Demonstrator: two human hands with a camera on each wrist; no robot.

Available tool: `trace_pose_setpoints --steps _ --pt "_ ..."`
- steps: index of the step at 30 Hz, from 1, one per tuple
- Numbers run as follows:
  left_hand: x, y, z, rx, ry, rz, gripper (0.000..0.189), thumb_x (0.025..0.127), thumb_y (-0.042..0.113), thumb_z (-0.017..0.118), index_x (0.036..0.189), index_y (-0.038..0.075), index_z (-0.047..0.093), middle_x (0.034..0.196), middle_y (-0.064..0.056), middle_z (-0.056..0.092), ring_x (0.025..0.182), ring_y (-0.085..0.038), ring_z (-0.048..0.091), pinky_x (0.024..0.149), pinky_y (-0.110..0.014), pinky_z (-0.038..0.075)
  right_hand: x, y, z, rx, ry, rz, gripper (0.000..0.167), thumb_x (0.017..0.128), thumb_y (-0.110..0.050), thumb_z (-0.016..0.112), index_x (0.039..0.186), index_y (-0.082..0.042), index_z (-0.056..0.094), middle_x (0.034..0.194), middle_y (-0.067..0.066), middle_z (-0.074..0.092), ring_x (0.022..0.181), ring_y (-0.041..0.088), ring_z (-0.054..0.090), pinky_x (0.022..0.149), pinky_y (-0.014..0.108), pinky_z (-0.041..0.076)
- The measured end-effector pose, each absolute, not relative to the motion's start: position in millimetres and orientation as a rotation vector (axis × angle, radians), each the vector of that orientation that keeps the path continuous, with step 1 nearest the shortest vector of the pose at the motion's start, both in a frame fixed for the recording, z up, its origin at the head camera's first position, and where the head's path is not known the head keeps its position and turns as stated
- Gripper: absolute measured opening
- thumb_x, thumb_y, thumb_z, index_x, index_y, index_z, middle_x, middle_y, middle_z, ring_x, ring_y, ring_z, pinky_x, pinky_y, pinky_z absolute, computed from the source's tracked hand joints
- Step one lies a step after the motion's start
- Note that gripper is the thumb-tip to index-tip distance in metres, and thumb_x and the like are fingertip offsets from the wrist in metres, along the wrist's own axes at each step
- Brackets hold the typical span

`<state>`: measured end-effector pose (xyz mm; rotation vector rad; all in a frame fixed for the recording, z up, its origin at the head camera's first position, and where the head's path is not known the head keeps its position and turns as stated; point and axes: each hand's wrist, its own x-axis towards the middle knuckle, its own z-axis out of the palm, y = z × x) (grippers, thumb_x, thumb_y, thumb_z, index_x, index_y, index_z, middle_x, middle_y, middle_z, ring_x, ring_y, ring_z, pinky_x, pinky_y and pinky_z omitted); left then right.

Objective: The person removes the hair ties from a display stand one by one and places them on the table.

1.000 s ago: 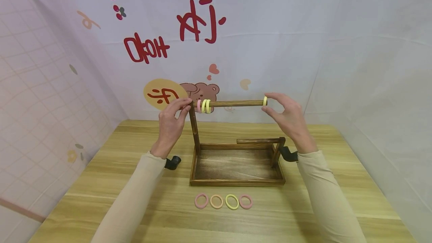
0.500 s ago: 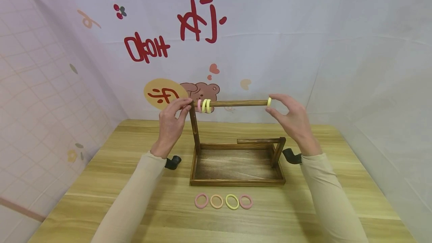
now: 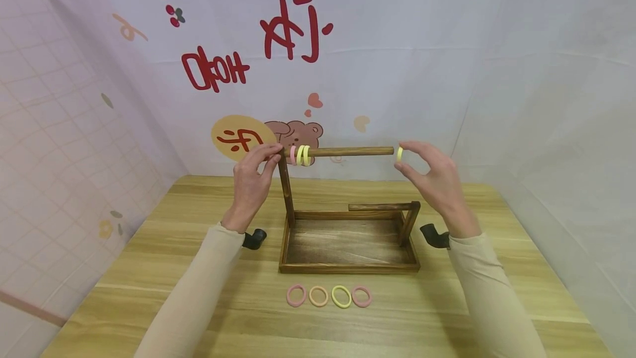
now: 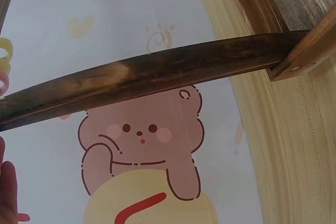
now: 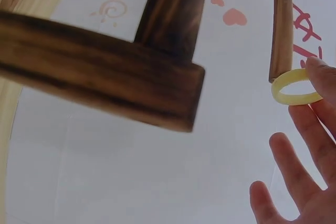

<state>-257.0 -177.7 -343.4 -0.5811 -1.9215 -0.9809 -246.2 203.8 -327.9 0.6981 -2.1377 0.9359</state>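
Observation:
Between thumb and index finger, my right hand [image 3: 437, 181] pinches a yellow ring [image 3: 399, 154], held just past the free end of the upper wooden rod [image 3: 353, 152]. The right wrist view shows that yellow ring [image 5: 281, 95] close to the rod's tip. On the rod's left part hang a pink ring [image 3: 293, 156] and two yellow rings [image 3: 304, 155]. My left hand [image 3: 252, 180] pinches the top of the tall post of the wooden stand [image 3: 286, 192], where the rod joins it. In the left wrist view only part of that hand [image 4: 8, 192] shows.
The stand's tray base [image 3: 348, 269] rests on the table [image 3: 164, 269]. A shorter post carries a lower rod [image 3: 380, 207] at its right. In front lie a pink ring [image 3: 296, 296], an orange ring [image 3: 318, 296], a yellow ring [image 3: 341, 296] and another pink ring [image 3: 361, 296].
My right hand has moved right with the yellow ring, which was around the rod's end and is now off it. The left hand has stayed on the post.

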Motion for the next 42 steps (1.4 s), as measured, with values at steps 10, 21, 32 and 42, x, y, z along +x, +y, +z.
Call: trace_pose_setpoints --steps 10,21,32,42 --pt "-256.8 -178.4 -343.5 -0.592 -1.92 -0.969 0.02 0.095 0.005 0.073 0.114 -0.001 0.077 0.117 -0.017 0.074 0.095 -0.032 0.074 0.083 -0.045 0.061 -231.9 203.2 -328.5 0.741 -2.101 0.913 0.048 0.082 0.001 0.086 0.128 -0.002 0.071 0.128 0.014 0.071 0.123 0.035 0.063 0.111 0.033 0.043" --pt "-256.5 -177.3 -342.1 -0.599 -1.917 -0.976 0.02 0.096 0.005 0.073 0.114 -0.001 0.076 0.117 -0.017 0.074 0.094 -0.032 0.074 0.084 -0.045 0.061 -213.7 199.7 -331.1 0.798 -2.078 0.865 0.051 0.079 0.001 0.087 0.128 -0.004 0.072 0.127 0.015 0.071 0.121 0.036 0.064 0.112 0.033 0.043" --pt "-256.5 -177.8 -342.5 -0.586 -1.917 -0.996 0.02 0.095 0.004 0.073 0.114 -0.002 0.076 0.116 -0.017 0.074 0.096 -0.032 0.074 0.085 -0.043 0.06 -196.6 198.2 -342.0 0.888 -2.08 0.827 0.053 0.075 0.004 0.087 0.125 -0.002 0.072 0.122 0.013 0.071 0.113 0.034 0.066 0.104 0.014 0.041" --pt "-257.3 -177.6 -343.5 -0.589 -1.917 -0.993 0.019 0.097 0.006 0.072 0.114 -0.002 0.076 0.116 -0.017 0.074 0.095 -0.031 0.074 0.084 -0.044 0.06 -178.3 196.9 -357.0 0.938 -2.15 0.775 0.054 0.077 0.001 0.088 0.128 -0.005 0.071 0.125 0.01 0.069 0.082 0.015 0.069 0.074 0.019 0.05"
